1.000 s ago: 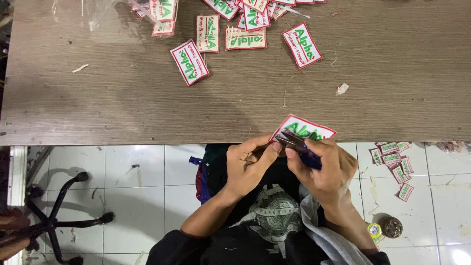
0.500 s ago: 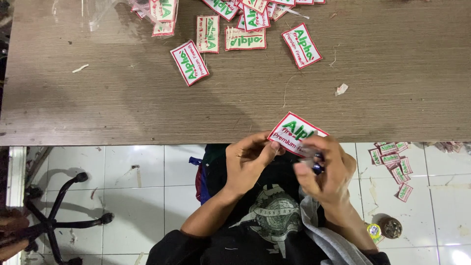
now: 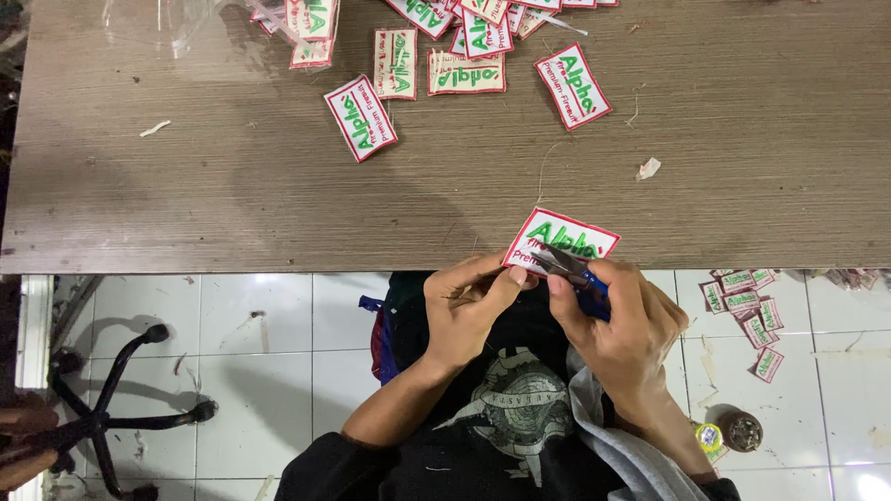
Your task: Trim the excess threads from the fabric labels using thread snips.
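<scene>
Fingers (image 3: 506,283) pinching patch (image 3: 561,239) — snips (image 3: 580,274) clasped

Left hand (image 3: 469,311) pinches the lower-left corner of a white patch (image 3: 561,240), red border, green lettering, held at the near table (image 3: 232,204) edge. Right hand (image 3: 617,320) grips small blue-handled snips (image 3: 577,272), blades lying on the patch's lower edge. More patches (image 3: 436,46) scattered at the far table edge; one (image 3: 360,118) lies apart, nearer. White scrap (image 3: 649,168) on table right. Further patches (image 3: 747,311) on the tiled floor (image 3: 278,315), right. Chair base (image 3: 102,417) at lower left.
</scene>
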